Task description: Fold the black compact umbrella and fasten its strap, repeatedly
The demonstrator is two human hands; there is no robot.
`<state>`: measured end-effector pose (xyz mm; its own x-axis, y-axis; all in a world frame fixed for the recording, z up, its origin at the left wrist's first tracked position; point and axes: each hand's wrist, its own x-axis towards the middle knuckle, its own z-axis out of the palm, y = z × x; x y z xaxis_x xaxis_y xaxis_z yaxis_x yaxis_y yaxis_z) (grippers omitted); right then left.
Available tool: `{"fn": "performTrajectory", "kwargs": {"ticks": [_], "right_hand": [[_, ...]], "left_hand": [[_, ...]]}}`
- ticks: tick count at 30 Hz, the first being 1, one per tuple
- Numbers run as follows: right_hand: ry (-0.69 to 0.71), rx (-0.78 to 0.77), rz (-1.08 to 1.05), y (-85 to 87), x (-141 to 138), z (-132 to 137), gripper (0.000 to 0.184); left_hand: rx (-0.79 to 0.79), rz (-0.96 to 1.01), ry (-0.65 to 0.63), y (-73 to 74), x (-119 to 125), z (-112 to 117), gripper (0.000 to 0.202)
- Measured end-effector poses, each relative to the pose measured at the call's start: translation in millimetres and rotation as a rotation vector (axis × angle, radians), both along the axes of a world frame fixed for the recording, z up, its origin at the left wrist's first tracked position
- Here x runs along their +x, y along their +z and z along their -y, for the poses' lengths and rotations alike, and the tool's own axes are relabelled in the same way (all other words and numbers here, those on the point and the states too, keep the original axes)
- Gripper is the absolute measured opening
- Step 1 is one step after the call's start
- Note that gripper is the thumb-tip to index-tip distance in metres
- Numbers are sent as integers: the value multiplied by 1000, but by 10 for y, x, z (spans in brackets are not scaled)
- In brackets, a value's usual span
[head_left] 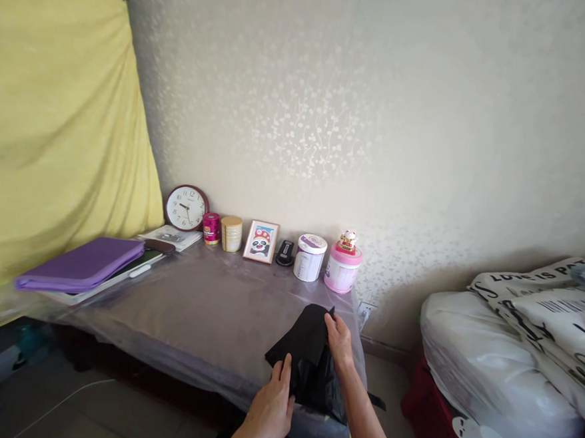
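From my end of the feed, I have two bare hands at the near right corner of the plastic-covered tabletop [200,313], with one black fabric piece [304,333] between them. It lies partly on that corner, its lower folds bunched between the forearms, its upper part fanning out past the left fingertips.

The left hand [270,401] is nearer me, fingers together and nearly straight, tips touching the fabric's near left edge; the thumb sits apart from them, and I cannot tell whether it pinches any cloth. The right hand [340,340], farther in by the right edge, is closed, pinching the fabric's upper right edge between thumb and fingers.

Beyond the hands, toward the left end, I count one purple folder [84,262], lying on other flat items. Along the back edge I count two tubs, one with a pink lid [343,268] near the back right corner and one with a white-and-purple lid [310,258] beside it. On the pink one sits one cat figurine [349,241]. Leftward come one black device [285,252], one framed panda picture [261,241], one yellow-lidded canister [231,234], one magenta tin [211,229] and one round clock [187,207] near the back left corner.
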<state>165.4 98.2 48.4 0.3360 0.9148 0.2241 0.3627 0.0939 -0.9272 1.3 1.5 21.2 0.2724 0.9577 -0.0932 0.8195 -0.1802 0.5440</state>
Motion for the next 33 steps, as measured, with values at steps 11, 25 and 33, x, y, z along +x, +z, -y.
{"fn": "performTrajectory", "kwargs": {"ticks": [11, 25, 33], "right_hand": [[70, -226, -61, -185, -242, -286, 51], [223, -159, 38, -218, -307, -269, 49], [304, 35, 330, -107, -372, -40, 26]], "left_hand": [[31, -90, -16, -100, 30, 0, 57], [125, -179, 13, 134, -23, 268, 67], [178, -388, -55, 84, 124, 92, 88]]}}
